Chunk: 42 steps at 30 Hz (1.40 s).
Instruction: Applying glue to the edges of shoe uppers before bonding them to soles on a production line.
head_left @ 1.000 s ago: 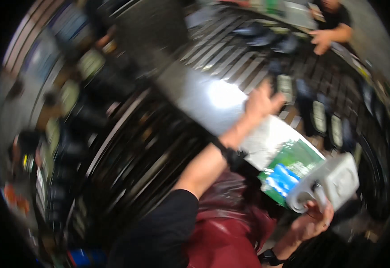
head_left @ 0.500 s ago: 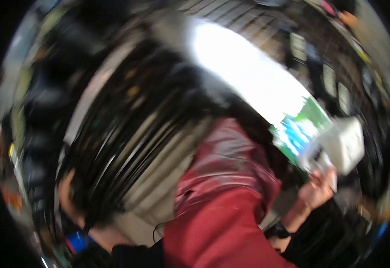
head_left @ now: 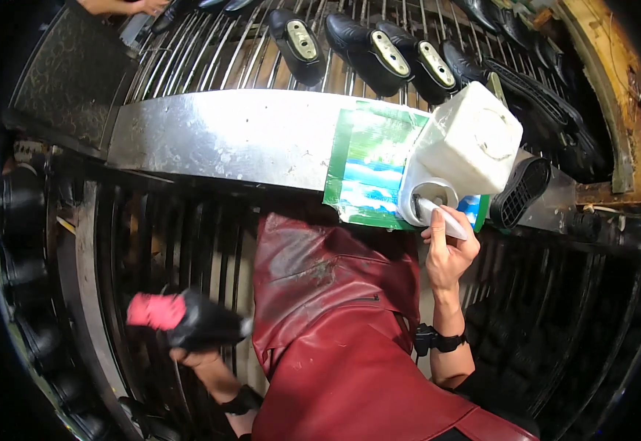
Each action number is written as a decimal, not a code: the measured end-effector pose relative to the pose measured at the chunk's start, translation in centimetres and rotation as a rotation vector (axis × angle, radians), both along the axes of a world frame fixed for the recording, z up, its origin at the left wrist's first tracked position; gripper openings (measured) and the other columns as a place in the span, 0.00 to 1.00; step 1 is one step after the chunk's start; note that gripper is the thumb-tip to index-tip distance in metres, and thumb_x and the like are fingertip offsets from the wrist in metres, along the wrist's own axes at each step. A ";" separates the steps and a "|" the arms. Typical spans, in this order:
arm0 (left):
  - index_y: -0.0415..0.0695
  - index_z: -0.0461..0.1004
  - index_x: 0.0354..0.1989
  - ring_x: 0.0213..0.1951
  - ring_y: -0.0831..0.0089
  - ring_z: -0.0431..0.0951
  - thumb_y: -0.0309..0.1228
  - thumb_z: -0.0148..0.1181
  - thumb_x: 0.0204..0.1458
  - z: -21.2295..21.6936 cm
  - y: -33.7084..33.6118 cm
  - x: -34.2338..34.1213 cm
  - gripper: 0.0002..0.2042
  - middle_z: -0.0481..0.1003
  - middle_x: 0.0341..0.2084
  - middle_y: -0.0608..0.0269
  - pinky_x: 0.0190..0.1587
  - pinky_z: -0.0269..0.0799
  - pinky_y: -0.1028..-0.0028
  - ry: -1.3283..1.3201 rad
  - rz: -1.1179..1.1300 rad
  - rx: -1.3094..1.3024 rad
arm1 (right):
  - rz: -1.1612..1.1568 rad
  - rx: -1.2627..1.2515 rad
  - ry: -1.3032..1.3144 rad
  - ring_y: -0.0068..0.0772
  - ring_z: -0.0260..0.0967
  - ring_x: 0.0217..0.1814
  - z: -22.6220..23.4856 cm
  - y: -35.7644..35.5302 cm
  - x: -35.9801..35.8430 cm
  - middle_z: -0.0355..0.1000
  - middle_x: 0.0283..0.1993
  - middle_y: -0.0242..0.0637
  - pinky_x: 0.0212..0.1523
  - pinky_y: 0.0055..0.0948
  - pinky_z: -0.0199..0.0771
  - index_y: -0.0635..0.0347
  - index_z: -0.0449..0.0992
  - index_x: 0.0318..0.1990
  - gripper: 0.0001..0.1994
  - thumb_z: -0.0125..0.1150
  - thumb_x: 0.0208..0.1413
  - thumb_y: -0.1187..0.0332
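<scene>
My right hand (head_left: 450, 253) pinches a flat white handle (head_left: 455, 223) whose other end reaches into the round mouth of a white plastic container (head_left: 456, 143). What sits on that end inside the mouth is hidden. The container rests on a green, white and blue printed sheet (head_left: 368, 165) on the metal ledge. At lower left, my left hand (head_left: 199, 360) is closed under a black shoe (head_left: 206, 322) with a bright pink part (head_left: 157, 311) at one end. Motion blurs the shoe, and it partly covers the fingers.
Beyond the metal ledge (head_left: 217, 140), several black shoes on lasts (head_left: 294, 48) lie on a metal bar rack. A black sole (head_left: 520, 192) leans beside the container. More shoes line a rack (head_left: 23, 242) at far left. Another person's hand (head_left: 148, 6) shows at top left.
My view has swung, bringing the ledge level before me. The left hand, which showed no shoe, now holds the black one. My right hand stays on the white handle at the container's mouth.
</scene>
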<state>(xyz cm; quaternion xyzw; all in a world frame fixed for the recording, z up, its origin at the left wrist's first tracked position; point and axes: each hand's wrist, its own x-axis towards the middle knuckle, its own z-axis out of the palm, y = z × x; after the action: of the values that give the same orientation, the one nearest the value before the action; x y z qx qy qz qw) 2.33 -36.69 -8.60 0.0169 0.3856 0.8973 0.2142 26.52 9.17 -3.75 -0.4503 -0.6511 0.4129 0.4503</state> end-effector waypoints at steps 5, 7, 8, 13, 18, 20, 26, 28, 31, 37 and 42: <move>0.39 0.72 0.68 0.65 0.57 0.75 0.30 0.71 0.55 2.0 16.4 0.4 0.31 0.77 0.62 0.50 0.74 0.65 0.55 0.536 -0.217 -0.604 | -0.139 -0.495 0.435 0.26 0.75 0.22 0.8 -0.9 -1.2 0.80 0.31 0.39 0.22 0.26 0.75 0.69 0.82 0.43 0.12 0.68 0.69 0.66; 0.36 0.78 0.58 0.62 0.51 0.79 0.22 0.64 0.57 8.1 24.4 -1.7 0.19 0.80 0.58 0.52 0.69 0.69 0.52 0.568 -0.375 -0.901 | -0.116 -0.825 0.686 0.30 0.77 0.24 1.8 -0.7 -0.8 0.81 0.34 0.39 0.22 0.29 0.76 0.65 0.79 0.44 0.11 0.65 0.71 0.64; 0.36 0.78 0.53 0.61 0.49 0.79 0.22 0.62 0.58 5.4 24.7 -2.4 0.14 0.80 0.57 0.50 0.68 0.70 0.51 1.052 -0.267 -0.884 | -0.088 -0.867 0.760 0.30 0.77 0.24 2.5 -0.7 -1.1 0.81 0.35 0.39 0.22 0.30 0.77 0.64 0.79 0.45 0.11 0.64 0.71 0.64; 0.42 0.70 0.58 0.62 0.47 0.78 0.26 0.55 0.65 -1.9 27.3 -2.8 0.14 0.77 0.61 0.41 0.64 0.73 0.52 1.785 -0.066 -0.702 | 0.187 -0.726 0.606 0.35 0.77 0.25 3.2 -1.6 -4.2 0.80 0.34 0.46 0.23 0.32 0.78 0.66 0.77 0.45 0.11 0.64 0.71 0.65; 0.42 0.70 0.60 0.62 0.49 0.78 0.23 0.58 0.64 -3.0 27.0 -3.7 0.16 0.77 0.61 0.43 0.63 0.74 0.54 1.770 -0.017 -0.656 | 0.458 -0.646 0.492 0.29 0.79 0.28 2.4 -2.7 -7.8 0.80 0.36 0.46 0.26 0.25 0.77 0.71 0.79 0.46 0.07 0.68 0.64 0.79; 0.42 0.70 0.60 0.63 0.49 0.78 0.23 0.59 0.64 -2.9 26.6 -3.4 0.17 0.78 0.60 0.44 0.64 0.74 0.54 1.766 -0.046 -0.670 | 0.507 -0.595 0.404 0.28 0.79 0.28 2.3 -2.2 -8.4 0.80 0.36 0.44 0.26 0.24 0.77 0.71 0.79 0.45 0.06 0.69 0.64 0.78; 0.43 0.71 0.59 0.63 0.51 0.77 0.23 0.59 0.64 -2.7 26.4 -3.3 0.16 0.78 0.60 0.46 0.65 0.73 0.56 1.749 -0.062 -0.670 | 0.329 -0.405 0.190 0.22 0.77 0.24 0.7 1.4 -13.8 0.81 0.29 0.36 0.25 0.22 0.74 0.68 0.83 0.40 0.07 0.72 0.63 0.71; 0.43 0.71 0.59 0.63 0.51 0.77 0.24 0.59 0.64 -2.8 26.5 -3.4 0.16 0.78 0.60 0.46 0.65 0.72 0.56 1.749 -0.045 -0.670 | 0.310 -0.401 0.159 0.21 0.77 0.24 -0.2 3.1 -15.8 0.81 0.29 0.35 0.25 0.21 0.74 0.67 0.84 0.39 0.09 0.74 0.62 0.68; 0.43 0.71 0.60 0.63 0.51 0.77 0.24 0.60 0.64 -2.8 26.5 -3.5 0.17 0.78 0.60 0.46 0.65 0.73 0.56 1.747 -0.038 -0.671 | 0.281 -0.435 0.205 0.21 0.77 0.24 0.0 2.9 -15.9 0.81 0.29 0.35 0.25 0.22 0.74 0.67 0.84 0.39 0.09 0.74 0.63 0.68; 0.42 0.73 0.60 0.62 0.51 0.78 0.24 0.59 0.63 -1.9 27.3 -3.5 0.17 0.78 0.61 0.47 0.64 0.74 0.56 1.737 -0.021 -0.650 | 0.474 -0.543 0.216 0.22 0.76 0.26 3.3 -2.4 -8.5 0.82 0.31 0.37 0.28 0.24 0.76 0.68 0.84 0.39 0.04 0.70 0.63 0.75; 0.39 0.73 0.61 0.62 0.50 0.78 0.23 0.58 0.62 -1.2 27.6 -3.3 0.18 0.77 0.61 0.45 0.64 0.75 0.56 1.738 -0.017 -0.662 | 0.784 -0.159 0.156 0.42 0.83 0.35 5.4 -5.6 -4.5 0.83 0.35 0.49 0.38 0.36 0.84 0.70 0.85 0.36 0.06 0.76 0.51 0.80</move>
<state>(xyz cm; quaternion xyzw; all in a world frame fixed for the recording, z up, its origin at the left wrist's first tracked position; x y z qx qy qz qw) -0.98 -9.14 -9.79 0.6240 0.6469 0.4121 -0.1494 22.02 3.58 1.63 -0.1685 -0.7034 0.6353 0.2705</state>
